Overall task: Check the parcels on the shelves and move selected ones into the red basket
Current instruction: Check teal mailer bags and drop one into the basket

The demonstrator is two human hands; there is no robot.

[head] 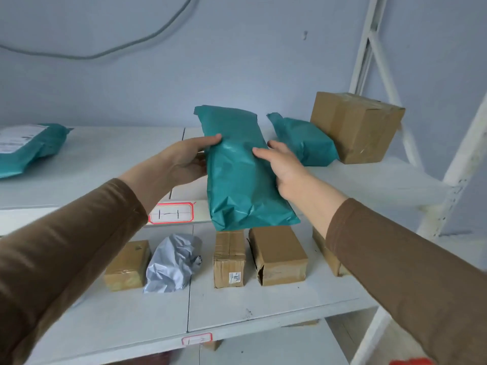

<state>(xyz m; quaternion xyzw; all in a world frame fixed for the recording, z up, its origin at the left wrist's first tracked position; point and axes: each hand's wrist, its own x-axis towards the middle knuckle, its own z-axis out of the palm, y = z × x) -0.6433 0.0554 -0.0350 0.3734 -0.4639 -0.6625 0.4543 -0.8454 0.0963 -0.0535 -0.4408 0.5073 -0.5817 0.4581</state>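
Teal plastic, the long mailer bag point(241, 167) was held up over the front edge of the upper shelf point(92, 159), between both hands. Left hand point(181, 162) gripped its left edge, thumb over the top face; right hand point(283, 167) clasped the right edge, thumb on top. It looked light, soft and crinkly, likely slick, so a grip across the padded middle seemed safest. A second teal mailer point(305, 142) leaned on the cardboard box point(355, 125) far right. A sliver of red point(411, 361) showed near right, possibly the basket; could not tell.
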